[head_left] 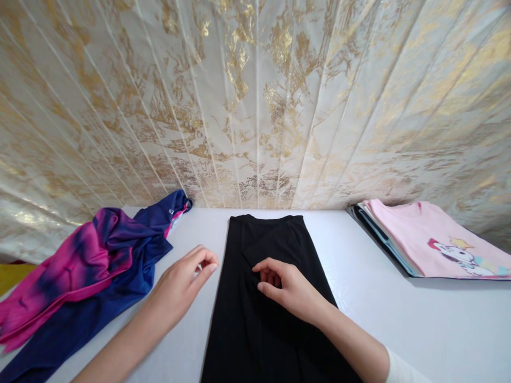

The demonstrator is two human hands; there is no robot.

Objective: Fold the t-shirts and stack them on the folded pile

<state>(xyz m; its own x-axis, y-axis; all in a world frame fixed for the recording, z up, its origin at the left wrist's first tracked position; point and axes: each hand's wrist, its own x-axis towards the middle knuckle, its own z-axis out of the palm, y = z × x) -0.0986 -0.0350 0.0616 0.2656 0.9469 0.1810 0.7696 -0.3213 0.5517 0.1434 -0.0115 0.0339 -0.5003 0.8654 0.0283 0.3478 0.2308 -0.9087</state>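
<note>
A black shirt (pixel 255 330) lies lengthwise on the white table (pixel 187 234), its sides folded into a long strip and its neckline at the far end. Part of it crosses diagonally near the top. Above the middle of this shirt hovers my right hand (pixel 285 287), fingers curled, thumb apart from the index finger, nothing held. My left hand (pixel 186 279) is just off the shirt's left edge. Its thumb and index finger curve together into a loop with nothing visible inside. Neither hand appears to grip the fabric.
On the left lies a loose, crumpled pink and navy garment (pixel 99 260). To the right is a stack of folded clothes, topped by a pink shirt (pixel 423 234) with a cartoon print. A cream and gold pleated curtain (pixel 255 106) hangs behind the table. Something yellow (pixel 14 276) shows at far left.
</note>
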